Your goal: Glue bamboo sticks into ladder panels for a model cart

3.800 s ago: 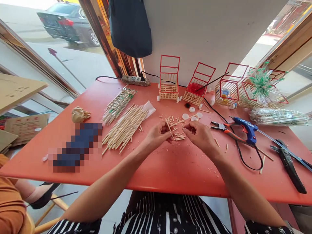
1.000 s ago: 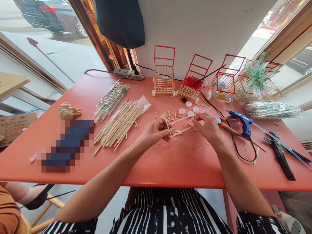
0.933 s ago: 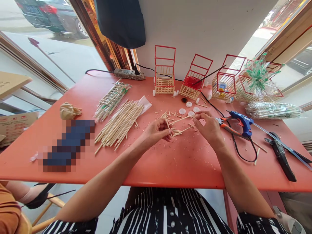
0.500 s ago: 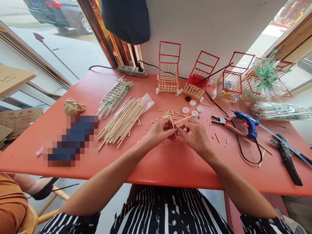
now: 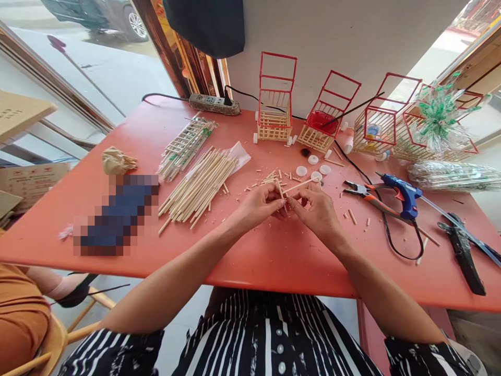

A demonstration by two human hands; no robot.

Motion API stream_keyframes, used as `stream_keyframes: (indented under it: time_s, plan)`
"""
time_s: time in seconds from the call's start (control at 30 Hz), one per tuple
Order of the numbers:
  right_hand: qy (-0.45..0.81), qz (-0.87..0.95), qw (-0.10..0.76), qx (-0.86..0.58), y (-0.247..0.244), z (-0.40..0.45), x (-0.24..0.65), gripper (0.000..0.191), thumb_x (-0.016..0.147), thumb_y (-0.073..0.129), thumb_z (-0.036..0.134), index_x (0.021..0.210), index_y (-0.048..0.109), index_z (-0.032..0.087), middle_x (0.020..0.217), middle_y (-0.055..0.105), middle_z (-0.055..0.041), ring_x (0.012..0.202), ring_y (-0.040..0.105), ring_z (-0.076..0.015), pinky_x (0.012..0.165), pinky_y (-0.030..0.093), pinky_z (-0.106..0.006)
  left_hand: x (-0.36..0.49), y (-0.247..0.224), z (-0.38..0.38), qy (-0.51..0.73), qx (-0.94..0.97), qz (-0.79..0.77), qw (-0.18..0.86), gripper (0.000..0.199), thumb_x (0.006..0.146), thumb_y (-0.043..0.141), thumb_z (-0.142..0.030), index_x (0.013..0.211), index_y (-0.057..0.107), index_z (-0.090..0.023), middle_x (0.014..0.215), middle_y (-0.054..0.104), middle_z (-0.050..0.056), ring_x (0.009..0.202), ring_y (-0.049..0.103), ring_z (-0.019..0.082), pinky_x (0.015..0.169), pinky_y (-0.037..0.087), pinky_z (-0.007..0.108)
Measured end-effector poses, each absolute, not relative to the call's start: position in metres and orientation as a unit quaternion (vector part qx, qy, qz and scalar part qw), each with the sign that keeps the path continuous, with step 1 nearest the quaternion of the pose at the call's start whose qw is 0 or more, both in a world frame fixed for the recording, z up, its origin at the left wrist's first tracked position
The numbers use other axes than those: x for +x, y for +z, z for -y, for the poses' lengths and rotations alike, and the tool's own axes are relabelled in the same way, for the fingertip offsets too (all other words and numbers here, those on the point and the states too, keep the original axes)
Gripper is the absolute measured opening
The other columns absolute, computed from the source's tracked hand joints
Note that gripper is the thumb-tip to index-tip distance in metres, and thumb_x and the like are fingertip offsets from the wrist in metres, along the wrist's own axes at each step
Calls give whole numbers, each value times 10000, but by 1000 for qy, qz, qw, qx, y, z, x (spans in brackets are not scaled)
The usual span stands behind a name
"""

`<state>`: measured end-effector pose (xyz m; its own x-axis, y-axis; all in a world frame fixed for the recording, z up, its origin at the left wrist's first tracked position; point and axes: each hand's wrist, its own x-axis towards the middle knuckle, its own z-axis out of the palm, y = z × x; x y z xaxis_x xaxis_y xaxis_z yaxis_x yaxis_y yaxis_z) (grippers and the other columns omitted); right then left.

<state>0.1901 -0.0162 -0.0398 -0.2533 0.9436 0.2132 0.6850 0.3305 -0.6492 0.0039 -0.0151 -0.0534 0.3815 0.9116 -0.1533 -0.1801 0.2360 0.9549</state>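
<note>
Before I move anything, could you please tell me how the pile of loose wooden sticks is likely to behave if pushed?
The pile of loose wooden sticks will probably spread or roll apart, since no band shows around it. Each stick looks thin and straight, so likely light and fairly stiff.

The left hand (image 5: 266,202) and right hand (image 5: 316,210) partly hid the sticks (image 5: 299,186) between them. Pixelation obscured a dark blue thing (image 5: 119,214). The top edge cropped the bag (image 5: 207,27) and car (image 5: 96,14); the left edge cropped a person (image 5: 21,318).
</note>
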Motion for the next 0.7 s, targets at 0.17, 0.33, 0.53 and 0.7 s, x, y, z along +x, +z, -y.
stream_keyframes:
  time_s: [0.17, 0.33, 0.53, 0.7]
  plan:
    - [215, 763, 293, -534, -42, 15, 191, 278, 957, 707, 390, 769, 787, 202, 843, 682, -60, 757, 584, -172, 729, 453, -304, 4, -53, 16, 403, 476, -386, 680, 138, 836, 731, -156, 904, 611, -141, 734, 723, 11, 650, 728, 139, 668, 631, 280]
    - [215, 765, 284, -537, -43, 14, 192, 294, 959, 705, 411, 780, 796, 196, 834, 669, -58, 734, 582, -166, 719, 450, -307, 6, -53, 17, 407, 476, -402, 668, 89, 847, 684, -111, 899, 615, -135, 758, 732, 19, 644, 741, 145, 661, 648, 293]
    - [214, 766, 289, -533, -44, 13, 192, 292, 960, 705, 391, 753, 778, 199, 837, 672, -59, 744, 586, -169, 721, 452, -308, 7, -55, 18, 418, 475, -397, 665, 58, 852, 660, -102, 872, 615, -133, 728, 717, 8, 623, 739, 142, 653, 658, 287]
    - [221, 765, 297, -528, -44, 14, 192, 270, 959, 704, 370, 755, 770, 206, 863, 698, -61, 758, 589, -174, 720, 460, -308, 7, -56, 18, 418, 480, -399, 660, 73, 843, 685, -124, 881, 624, -131, 738, 713, 11, 635, 741, 143, 651, 661, 289]
